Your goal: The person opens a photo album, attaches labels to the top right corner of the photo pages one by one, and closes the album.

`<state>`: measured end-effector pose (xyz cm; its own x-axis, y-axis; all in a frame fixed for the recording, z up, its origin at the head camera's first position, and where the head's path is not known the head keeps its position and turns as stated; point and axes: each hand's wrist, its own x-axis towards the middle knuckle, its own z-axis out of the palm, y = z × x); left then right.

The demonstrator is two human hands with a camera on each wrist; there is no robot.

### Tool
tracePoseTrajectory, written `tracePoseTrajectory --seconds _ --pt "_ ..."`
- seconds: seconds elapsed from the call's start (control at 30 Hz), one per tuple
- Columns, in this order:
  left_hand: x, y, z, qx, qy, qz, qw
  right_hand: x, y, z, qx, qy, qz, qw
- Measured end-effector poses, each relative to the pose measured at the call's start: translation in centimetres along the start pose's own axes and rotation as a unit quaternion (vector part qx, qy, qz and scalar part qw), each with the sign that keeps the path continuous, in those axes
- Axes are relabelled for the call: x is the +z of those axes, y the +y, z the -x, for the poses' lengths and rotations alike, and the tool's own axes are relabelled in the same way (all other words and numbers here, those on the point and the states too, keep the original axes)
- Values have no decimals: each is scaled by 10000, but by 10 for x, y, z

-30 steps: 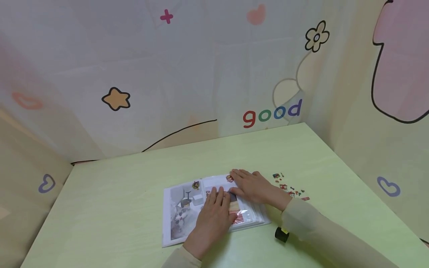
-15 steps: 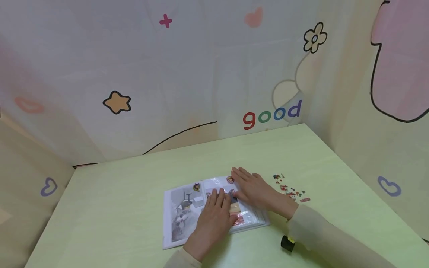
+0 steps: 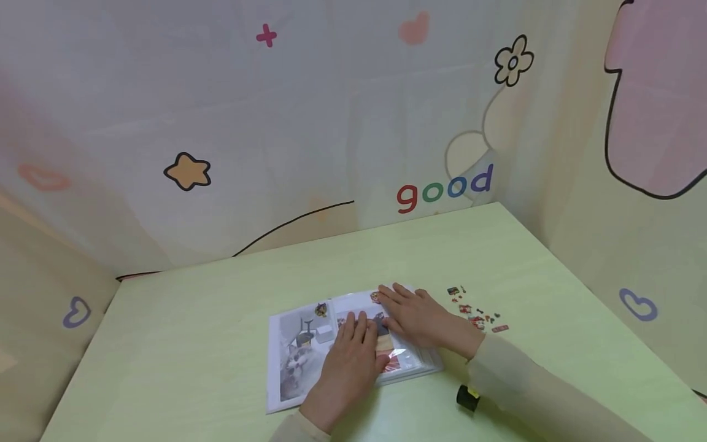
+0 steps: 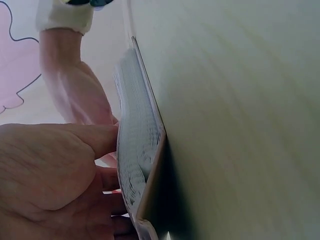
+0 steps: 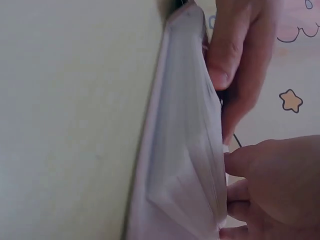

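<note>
Hands lie flat on an open photo album near the front middle of the pale green worktop. The left hand is spread palm down across the album's centre fold and the inner part of the right page, fingers straight and pointing away from the person. The right hand is likewise spread, pressing the upper outer part of that right page, its fingertips just beside a small round sticker near the top edge. Neither hand pinches anything. From the left wrist view the album's thick stack of sleeves shows edge on, with the left hand's fingers resting against it.

Smoothing seems to be the step in hand, and it is best done with even pressure from flat fingers, working from the fold outward so that the glossy plastic sleeve does not ripple or trap air. The left hand should anchor the spine while the right slides, lest the album skate on the smooth worktop.

A scatter of small stickers lies just right of the album, and a small black cylinder with a yellow band stands near the right sleeve.
</note>
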<state>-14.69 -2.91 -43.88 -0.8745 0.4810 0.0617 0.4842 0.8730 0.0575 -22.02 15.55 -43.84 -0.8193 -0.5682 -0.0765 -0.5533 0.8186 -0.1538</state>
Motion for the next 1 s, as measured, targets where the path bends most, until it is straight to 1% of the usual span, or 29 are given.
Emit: tracePoseTrajectory --seconds 0.2,0.33,0.4,0.53,0.57,0.63,0.73,0.83,1.0 --pt "0 0 1 5 27 39 10000 -7 9 -17 266 -225 -392 9986" --pt "-3 -1 1 -9 -54 163 9999 -10 15 -24 301 -263 -510 9979" --pt "-4 -2 0 -6 -117 261 9996 -11 17 -25 293 -252 -572 9976" --pt "-6 -5 -1 53 -206 600 9980 -10 20 -25 293 -217 -696 9969" --pt "-4 -6 -1 101 -180 601 9980 -10 21 -24 299 -201 -728 9967" --pt "-4 -7 -1 145 -223 632 9976 -10 23 -24 310 -172 -809 9961" --pt "-6 -7 -1 203 -346 521 9978 -10 26 -24 323 -151 -1014 9942" --pt "-12 -6 -1 172 -568 512 9969 -12 28 -25 356 -175 -1257 9913" --pt "-17 -6 0 167 -669 617 9957 -13 30 -26 399 -221 -1404 9890"
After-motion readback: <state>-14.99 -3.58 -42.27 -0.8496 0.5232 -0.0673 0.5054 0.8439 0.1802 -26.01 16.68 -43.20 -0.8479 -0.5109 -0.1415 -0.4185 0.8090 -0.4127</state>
